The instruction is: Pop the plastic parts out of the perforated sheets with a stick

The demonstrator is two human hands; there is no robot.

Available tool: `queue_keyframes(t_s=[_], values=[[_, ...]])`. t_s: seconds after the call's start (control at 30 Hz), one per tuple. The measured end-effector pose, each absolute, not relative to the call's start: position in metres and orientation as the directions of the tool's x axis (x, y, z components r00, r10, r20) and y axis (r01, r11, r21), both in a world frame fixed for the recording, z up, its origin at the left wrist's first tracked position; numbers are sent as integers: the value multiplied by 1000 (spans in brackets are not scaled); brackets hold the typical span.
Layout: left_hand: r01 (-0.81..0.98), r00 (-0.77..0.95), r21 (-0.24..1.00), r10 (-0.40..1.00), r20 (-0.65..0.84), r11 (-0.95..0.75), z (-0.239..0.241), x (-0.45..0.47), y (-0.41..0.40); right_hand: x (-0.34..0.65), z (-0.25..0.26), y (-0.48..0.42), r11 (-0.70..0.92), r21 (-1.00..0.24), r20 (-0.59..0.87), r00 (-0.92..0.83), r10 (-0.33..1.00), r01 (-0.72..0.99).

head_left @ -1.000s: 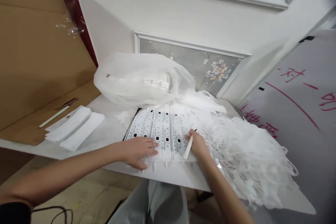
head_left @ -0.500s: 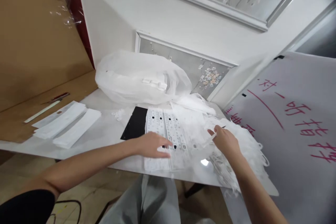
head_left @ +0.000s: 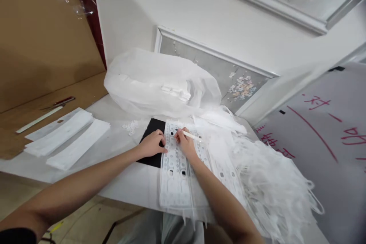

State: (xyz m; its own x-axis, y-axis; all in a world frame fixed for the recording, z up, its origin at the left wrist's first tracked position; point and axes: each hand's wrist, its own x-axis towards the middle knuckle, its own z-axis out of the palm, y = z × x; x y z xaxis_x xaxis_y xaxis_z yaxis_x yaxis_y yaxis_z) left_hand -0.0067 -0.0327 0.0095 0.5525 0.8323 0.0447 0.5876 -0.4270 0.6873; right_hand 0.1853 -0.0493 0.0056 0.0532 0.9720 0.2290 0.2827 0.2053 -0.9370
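Observation:
A white patterned plastic sheet (head_left: 177,192) with small printed circles and rounded cut-out holes lies on the table before me. Part of a black board (head_left: 154,126) shows past its left side. My left hand (head_left: 151,145) rests on that board with its fingertips at the sheet's left edge, thumb apart from the curled fingers. In my right hand (head_left: 185,145) is a slim white pen-like tool (head_left: 192,135) with a dark tip. The tip points left, close to a hole near the sheet's far end. Its exact kind is too small to tell.
Stacked white strips (head_left: 77,143) and small white scraps (head_left: 130,126) are on the left. A big translucent bag (head_left: 137,68) stands behind. Tangled white offcuts (head_left: 274,187) fill the right side, beside a whiteboard (head_left: 320,129). A red-handled tool (head_left: 64,101) lies on cardboard.
My right hand has come left from the offcuts to the sheet's far end with the white tool. My left hand has drawn back from the sheet's middle to its left edge.

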Motion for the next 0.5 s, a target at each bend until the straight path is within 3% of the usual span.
queue_keyframes(t_s=[0.27, 0.33, 0.5], values=[[179, 517, 980, 856, -14, -92, 5, -3, -35, 201, 3, -57, 119, -976, 119, -15, 993, 181], [121, 522, 993, 850, -63, 0, 7, -3, -35, 200, 4, -58, 111, -984, 111, -6, 994, 139], [174, 536, 968, 808, -246, 179, 14, -5, -38, 198, 2, -66, 91, -995, 89, -58, 994, 39]])
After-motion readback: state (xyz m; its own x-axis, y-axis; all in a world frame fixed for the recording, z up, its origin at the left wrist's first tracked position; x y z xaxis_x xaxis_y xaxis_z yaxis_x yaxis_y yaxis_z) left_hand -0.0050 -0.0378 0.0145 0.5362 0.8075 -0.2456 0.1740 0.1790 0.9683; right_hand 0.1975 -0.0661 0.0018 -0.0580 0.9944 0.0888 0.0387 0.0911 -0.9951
